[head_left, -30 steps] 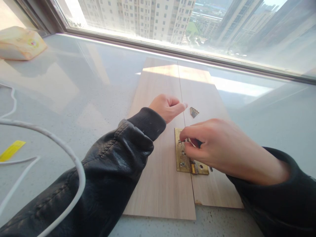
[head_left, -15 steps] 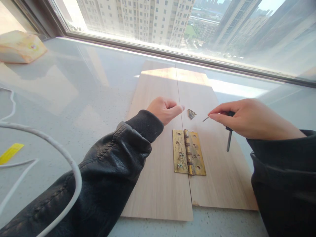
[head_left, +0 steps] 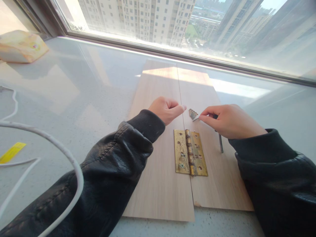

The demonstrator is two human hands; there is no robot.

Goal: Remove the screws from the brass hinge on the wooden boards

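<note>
My right hand (head_left: 228, 121) pinches a small screw (head_left: 196, 118) between thumb and fingertips, its end at the screw pile. A screwdriver (head_left: 220, 143) is tucked in the same hand, its dark shaft pointing down and most of its handle hidden. Several screws (head_left: 192, 113) lie bunched together on the right board. My left hand (head_left: 164, 109) is closed over the left board, its thumb reaching the seam; whatever it may hold is hidden. A worn brass hinge (head_left: 190, 152) lies open across the seam, with cross-head screws in the two lower holes of its left leaf.
The left board (head_left: 158, 194) and right board (head_left: 222, 187) lie side by side on a speckled white sill (head_left: 106, 75). A white cable (head_left: 59, 149) loops over my left sleeve. A yellow label (head_left: 12, 153) and a wrapped packet (head_left: 23, 46) are at left. The window (head_left: 153, 23) stands behind.
My right hand has moved left with the screw and screwdriver, bringing the screw up to the pile. My left hand and the hinge have barely shifted in view.
</note>
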